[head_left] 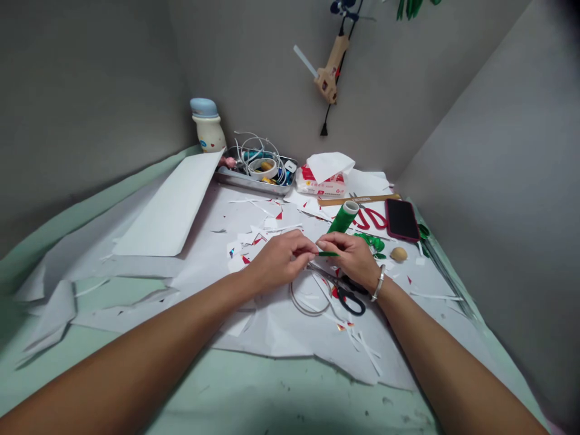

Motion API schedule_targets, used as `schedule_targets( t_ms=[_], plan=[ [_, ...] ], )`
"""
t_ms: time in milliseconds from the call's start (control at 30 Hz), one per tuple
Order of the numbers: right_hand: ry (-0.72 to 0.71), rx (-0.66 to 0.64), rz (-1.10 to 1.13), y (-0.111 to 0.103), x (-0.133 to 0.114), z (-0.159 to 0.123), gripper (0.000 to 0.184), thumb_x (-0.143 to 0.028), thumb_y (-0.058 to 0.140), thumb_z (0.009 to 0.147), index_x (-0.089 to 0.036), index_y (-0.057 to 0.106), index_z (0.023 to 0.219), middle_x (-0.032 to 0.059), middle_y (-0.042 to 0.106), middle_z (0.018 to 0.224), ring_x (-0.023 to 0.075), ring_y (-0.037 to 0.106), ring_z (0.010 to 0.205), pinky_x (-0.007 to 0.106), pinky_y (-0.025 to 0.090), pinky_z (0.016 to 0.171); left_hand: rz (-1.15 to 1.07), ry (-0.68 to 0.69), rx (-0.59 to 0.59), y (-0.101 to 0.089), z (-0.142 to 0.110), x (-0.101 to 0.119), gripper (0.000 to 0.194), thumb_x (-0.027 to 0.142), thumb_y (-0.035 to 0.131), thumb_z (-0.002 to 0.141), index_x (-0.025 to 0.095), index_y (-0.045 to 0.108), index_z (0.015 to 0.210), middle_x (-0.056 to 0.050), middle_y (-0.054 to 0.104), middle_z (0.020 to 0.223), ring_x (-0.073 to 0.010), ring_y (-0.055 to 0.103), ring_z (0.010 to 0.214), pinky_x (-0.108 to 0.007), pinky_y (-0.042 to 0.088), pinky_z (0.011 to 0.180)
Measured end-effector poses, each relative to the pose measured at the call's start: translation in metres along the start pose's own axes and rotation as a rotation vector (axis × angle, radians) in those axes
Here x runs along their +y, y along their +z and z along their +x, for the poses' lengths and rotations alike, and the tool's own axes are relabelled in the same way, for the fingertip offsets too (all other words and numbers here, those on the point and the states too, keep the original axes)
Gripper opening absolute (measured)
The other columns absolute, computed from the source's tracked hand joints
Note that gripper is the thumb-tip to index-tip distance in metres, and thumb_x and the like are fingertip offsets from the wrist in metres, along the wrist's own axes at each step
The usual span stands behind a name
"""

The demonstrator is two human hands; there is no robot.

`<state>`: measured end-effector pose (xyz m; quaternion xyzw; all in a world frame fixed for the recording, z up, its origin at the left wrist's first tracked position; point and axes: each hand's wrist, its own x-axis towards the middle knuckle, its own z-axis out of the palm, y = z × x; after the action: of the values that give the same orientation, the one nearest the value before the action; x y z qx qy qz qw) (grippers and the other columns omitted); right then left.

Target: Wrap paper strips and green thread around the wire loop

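My left hand (278, 260) and my right hand (351, 257) meet over the white paper sheet (272, 326), fingertips pinched together. Between them runs a thin green-wrapped wire (327, 254); both hands pinch it. A loop of bare wire (310, 299) lies just below the hands. Black-handled scissors (347, 296) rest under my right wrist, which wears a silver bangle. A roll of green tape (344, 217) stands just beyond my right hand.
Red scissors (371, 217), a dark phone (402, 219), a wooden ruler (357, 199), a tissue pack (319, 181) and a metal tray of cables (256, 172) sit at the back. A folded white card (167, 205) lies left. Paper scraps are scattered about. A glue gun (328, 72) hangs on the wall.
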<state>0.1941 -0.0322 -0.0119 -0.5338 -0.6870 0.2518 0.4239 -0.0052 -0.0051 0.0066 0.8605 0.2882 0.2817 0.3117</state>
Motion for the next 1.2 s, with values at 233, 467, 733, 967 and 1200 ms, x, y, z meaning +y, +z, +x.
schedule_targets(
  t_ms=[233,467,733,967,1200],
  plan=[
    [-0.317,-0.157,-0.265,0.008,-0.009,-0.005,0.016,-0.025,0.057,0.088,-0.021,0.072,0.089,0.0035,0.072,0.083,0.016,0.064,0.077,0.027,0.048,0.073,0.013,-0.192,0.228,-0.004,0.004,-0.006,0.016,0.022,0.052,0.083,0.017,0.067,0.086,-0.005,0.065,0.09,-0.017,0.059,0.083,-0.028,0.046,0.072],
    [-0.387,0.013,-0.328,0.002,-0.018,-0.008,0.016,-0.026,0.056,0.089,-0.022,0.071,0.087,0.0029,0.068,0.073,0.0152,0.058,0.068,0.028,0.045,0.068,0.332,0.022,0.054,0.001,-0.001,-0.009,0.021,0.016,0.05,0.083,0.02,0.07,0.089,-0.005,0.063,0.084,-0.0187,0.057,0.081,-0.032,0.043,0.076],
    [-0.161,-0.042,-0.156,0.0,0.0,-0.001,0.016,-0.027,0.058,0.087,-0.02,0.072,0.085,0.0012,0.07,0.076,0.0136,0.061,0.066,0.025,0.047,0.062,-0.016,0.002,0.136,-0.004,0.003,-0.004,0.017,0.02,0.052,0.086,0.019,0.068,0.09,-0.004,0.064,0.089,-0.0155,0.06,0.084,-0.028,0.046,0.078],
    [-0.407,-0.075,-0.325,0.004,-0.021,-0.008,0.016,-0.026,0.057,0.088,-0.022,0.072,0.087,0.0031,0.068,0.072,0.0157,0.059,0.069,0.028,0.047,0.069,0.277,-0.075,0.152,-0.002,0.002,-0.013,0.02,0.017,0.05,0.083,0.019,0.07,0.088,-0.005,0.064,0.087,-0.0192,0.058,0.083,-0.032,0.044,0.076],
    [-0.188,0.064,-0.182,-0.005,-0.002,0.0,0.016,-0.027,0.057,0.088,-0.02,0.071,0.084,0.0027,0.07,0.079,0.0148,0.061,0.067,0.026,0.046,0.062,0.128,0.158,0.009,-0.001,0.0,-0.002,0.02,0.017,0.051,0.086,0.019,0.069,0.093,-0.005,0.063,0.087,-0.0162,0.058,0.082,-0.03,0.044,0.078]
  ],
)
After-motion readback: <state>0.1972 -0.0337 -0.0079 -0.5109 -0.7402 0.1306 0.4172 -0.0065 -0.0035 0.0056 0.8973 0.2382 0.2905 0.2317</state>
